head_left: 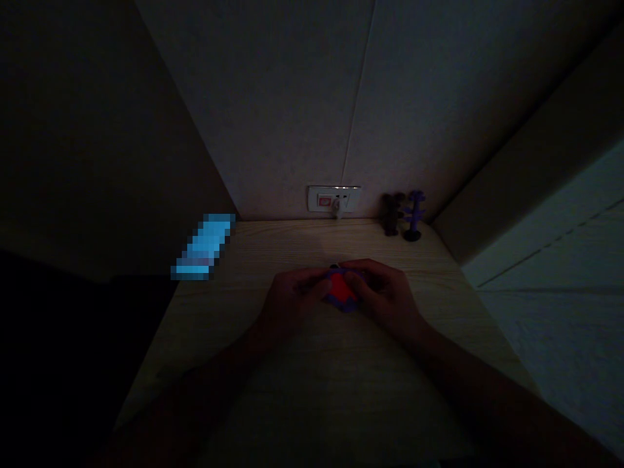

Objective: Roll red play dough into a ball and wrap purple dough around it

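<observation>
Between my hands, above the wooden tabletop, is a small red object with a purple-blue edge; the dim light hides its exact kind. My left hand is closed on its left side, thumb on the red face. From the right, my right hand grips it too, with the thumb pressed on its upper right part. A small dark bit shows at the object's top edge. Most of the fingertips are hidden behind it.
A wall socket with a white plug sits behind the table. At the back right stand a dark brown figurine and a purple figurine on a black base. On the left lies a glowing, pixelated rectangle. Walls border the back and right.
</observation>
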